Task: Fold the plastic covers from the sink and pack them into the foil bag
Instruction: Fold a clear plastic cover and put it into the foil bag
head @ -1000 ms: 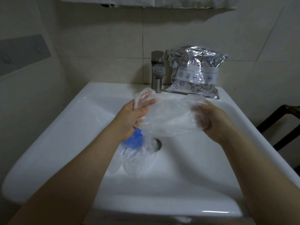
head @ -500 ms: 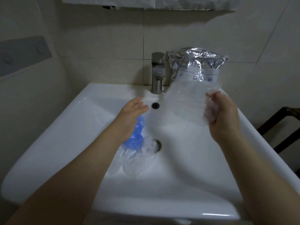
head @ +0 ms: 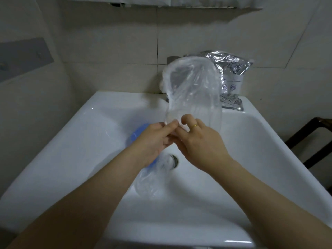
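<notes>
A clear plastic cover [head: 194, 87] stands up in the air over the back of the white sink [head: 71, 150]. My left hand [head: 154, 141] and my right hand [head: 199, 141] meet in the middle and both pinch its lower edge. Below my hands, more clear covers [head: 150, 178] and a blue one [head: 136, 133] lie in the basin by the drain. The silver foil bag [head: 231, 76] leans on the wall at the sink's back right, partly hidden behind the raised cover.
The tap [head: 171, 60] is mostly hidden behind the cover. The drain [head: 175, 160] sits in the basin centre. A dark wooden frame [head: 309, 141] stands to the right of the sink. Tiled wall rises behind.
My right hand swung the cover back from the foil bag to the centre. My left hand, empty half a second ago, now pinches the cover's lower edge beside the right.
</notes>
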`<action>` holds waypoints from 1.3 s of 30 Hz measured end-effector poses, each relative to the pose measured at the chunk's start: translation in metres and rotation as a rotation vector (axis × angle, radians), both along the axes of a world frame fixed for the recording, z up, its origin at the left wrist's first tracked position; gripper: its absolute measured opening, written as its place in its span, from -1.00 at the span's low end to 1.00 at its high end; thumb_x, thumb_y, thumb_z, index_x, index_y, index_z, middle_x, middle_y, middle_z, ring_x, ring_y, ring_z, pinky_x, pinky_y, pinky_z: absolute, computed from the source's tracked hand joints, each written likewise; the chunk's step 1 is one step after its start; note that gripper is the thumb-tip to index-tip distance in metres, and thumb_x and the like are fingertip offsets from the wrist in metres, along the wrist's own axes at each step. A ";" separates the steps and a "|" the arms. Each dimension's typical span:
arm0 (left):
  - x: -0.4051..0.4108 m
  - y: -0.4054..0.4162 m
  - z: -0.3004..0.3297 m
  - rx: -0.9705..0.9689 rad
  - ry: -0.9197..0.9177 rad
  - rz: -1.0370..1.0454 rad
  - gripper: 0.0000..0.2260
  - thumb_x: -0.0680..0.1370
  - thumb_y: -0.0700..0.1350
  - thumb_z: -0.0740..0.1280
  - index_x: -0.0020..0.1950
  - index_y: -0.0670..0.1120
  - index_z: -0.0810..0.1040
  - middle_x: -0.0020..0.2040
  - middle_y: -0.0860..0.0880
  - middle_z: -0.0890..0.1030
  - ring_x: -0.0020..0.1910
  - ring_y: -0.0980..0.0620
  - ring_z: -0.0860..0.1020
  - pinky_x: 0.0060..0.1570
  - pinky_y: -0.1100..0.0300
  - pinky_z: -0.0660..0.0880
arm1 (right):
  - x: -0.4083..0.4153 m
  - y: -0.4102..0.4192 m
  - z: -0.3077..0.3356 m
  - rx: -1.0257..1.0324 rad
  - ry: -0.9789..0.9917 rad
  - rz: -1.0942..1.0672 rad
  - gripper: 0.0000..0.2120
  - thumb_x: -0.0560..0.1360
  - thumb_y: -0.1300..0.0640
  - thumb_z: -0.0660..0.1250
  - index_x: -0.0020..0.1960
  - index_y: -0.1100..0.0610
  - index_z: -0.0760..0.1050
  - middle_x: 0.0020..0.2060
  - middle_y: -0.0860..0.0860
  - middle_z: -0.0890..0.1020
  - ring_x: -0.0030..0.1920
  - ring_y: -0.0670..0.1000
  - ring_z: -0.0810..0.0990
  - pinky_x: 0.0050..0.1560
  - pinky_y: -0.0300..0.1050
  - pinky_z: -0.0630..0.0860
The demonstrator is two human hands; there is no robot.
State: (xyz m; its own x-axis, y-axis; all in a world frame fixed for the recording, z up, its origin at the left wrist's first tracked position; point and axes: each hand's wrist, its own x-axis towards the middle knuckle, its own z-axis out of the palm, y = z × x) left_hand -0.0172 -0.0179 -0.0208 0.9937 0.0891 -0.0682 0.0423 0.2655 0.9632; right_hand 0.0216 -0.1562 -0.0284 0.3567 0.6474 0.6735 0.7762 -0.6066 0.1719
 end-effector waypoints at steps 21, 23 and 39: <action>-0.006 -0.001 0.002 0.437 0.219 -0.011 -0.83 0.53 -0.16 0.29 -0.26 -0.08 0.54 -0.42 0.08 0.54 -0.32 0.14 0.51 -0.13 0.31 0.47 | 0.034 -0.037 0.013 1.083 1.116 -0.365 -0.35 0.23 -0.26 0.39 0.19 0.05 0.34 0.17 0.01 0.35 0.14 0.03 0.37 0.11 -0.02 0.41; -0.006 0.001 0.000 0.576 0.186 -0.115 -0.87 0.54 -0.08 0.32 -0.13 -0.12 0.57 -0.34 0.08 0.58 -0.33 0.18 0.53 -0.25 0.41 0.44 | 0.037 -0.043 0.018 1.183 1.287 -0.267 -0.47 0.30 -0.24 0.32 0.10 0.11 0.44 -0.02 0.03 0.51 -0.07 0.03 0.50 -0.13 -0.12 0.46; -0.001 0.005 0.009 0.057 0.026 0.162 -0.74 0.63 -0.03 0.13 0.14 -0.11 0.55 -0.05 -0.03 0.68 -0.03 0.02 0.63 0.02 0.13 0.55 | 0.008 -0.024 0.017 0.833 1.925 0.360 -0.45 0.35 -0.29 0.27 0.12 0.11 0.56 0.05 0.07 0.64 0.06 0.04 0.61 0.06 -0.04 0.56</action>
State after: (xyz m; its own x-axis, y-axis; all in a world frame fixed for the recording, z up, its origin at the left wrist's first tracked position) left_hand -0.0184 -0.0128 -0.0116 0.9639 0.2529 -0.0838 0.0283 0.2159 0.9760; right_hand 0.0295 -0.1805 -0.0117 0.7374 0.6457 -0.1984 -0.3209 0.0764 -0.9440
